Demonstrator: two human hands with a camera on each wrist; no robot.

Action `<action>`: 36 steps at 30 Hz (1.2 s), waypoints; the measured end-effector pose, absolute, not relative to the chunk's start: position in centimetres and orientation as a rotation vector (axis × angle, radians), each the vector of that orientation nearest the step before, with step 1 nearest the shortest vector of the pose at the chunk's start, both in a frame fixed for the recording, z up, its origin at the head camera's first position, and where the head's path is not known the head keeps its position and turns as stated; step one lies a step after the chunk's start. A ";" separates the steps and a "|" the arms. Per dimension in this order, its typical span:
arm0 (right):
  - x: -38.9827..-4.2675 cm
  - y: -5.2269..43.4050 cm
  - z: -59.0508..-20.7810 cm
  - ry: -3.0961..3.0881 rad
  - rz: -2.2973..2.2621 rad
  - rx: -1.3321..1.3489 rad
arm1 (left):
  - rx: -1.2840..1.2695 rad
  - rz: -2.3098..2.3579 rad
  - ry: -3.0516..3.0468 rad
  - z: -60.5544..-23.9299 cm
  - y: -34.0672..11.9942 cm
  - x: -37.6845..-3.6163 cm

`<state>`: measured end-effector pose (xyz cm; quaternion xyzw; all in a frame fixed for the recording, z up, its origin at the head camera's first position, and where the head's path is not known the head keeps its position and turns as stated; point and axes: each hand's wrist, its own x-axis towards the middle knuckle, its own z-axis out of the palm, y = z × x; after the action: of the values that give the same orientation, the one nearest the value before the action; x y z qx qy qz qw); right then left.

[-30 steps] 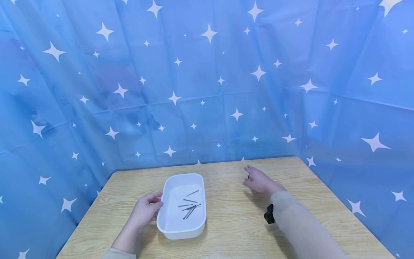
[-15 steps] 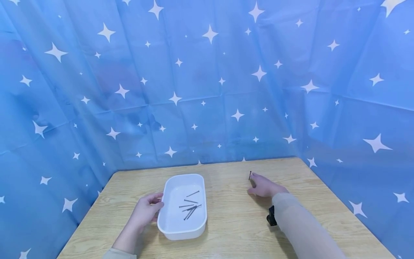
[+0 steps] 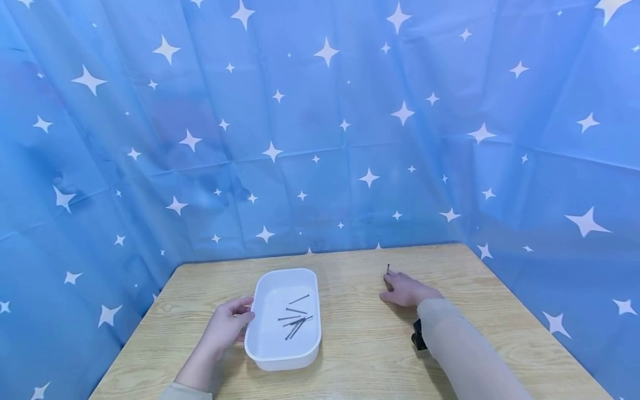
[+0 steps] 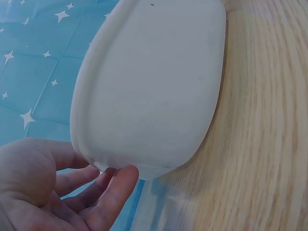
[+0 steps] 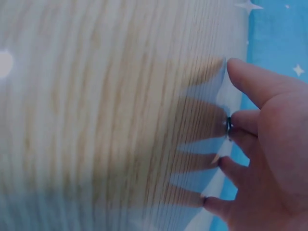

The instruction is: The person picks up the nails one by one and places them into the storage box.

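A white plastic tray [image 3: 281,355] stands on the table, and several dark nails [image 3: 296,328] lie in it. My left hand [image 3: 223,326] holds the tray's left side, thumb at the rim and curled fingers against it, as the left wrist view also shows. Farther off to the right, my right hand [image 3: 406,290] reaches low over the table, its fingertips at a single nail [image 3: 388,268]. Part of that nail is hidden under a finger. In the right wrist view, the thumb is apart from the fingers, and a small dark bit of the nail [image 5: 229,124] shows at the fingertips.
The light wooden table [image 3: 350,333] reaches back to a blue curtain [image 3: 320,139] with white stars, which hangs behind and along both sides. A black device [image 3: 419,336] sits at the right wrist, beside the sleeve.
The right hand first drew back a little from the nail, then moved forward so that a finger covers part of it. The left hand and tray stay in place.
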<state>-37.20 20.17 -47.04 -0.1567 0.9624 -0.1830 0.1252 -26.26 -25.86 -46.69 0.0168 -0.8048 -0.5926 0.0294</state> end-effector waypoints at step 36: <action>-35.5 18.0 -47.2 2.853 -0.651 -0.897 | 0.066 -1.801 -2.498 -46.6 -25.8 -26.3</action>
<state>-35.50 18.05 -47.25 -0.2930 0.9314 -0.2125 0.0403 -26.28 -25.76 -46.65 0.0215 -0.8106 -0.5844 0.0308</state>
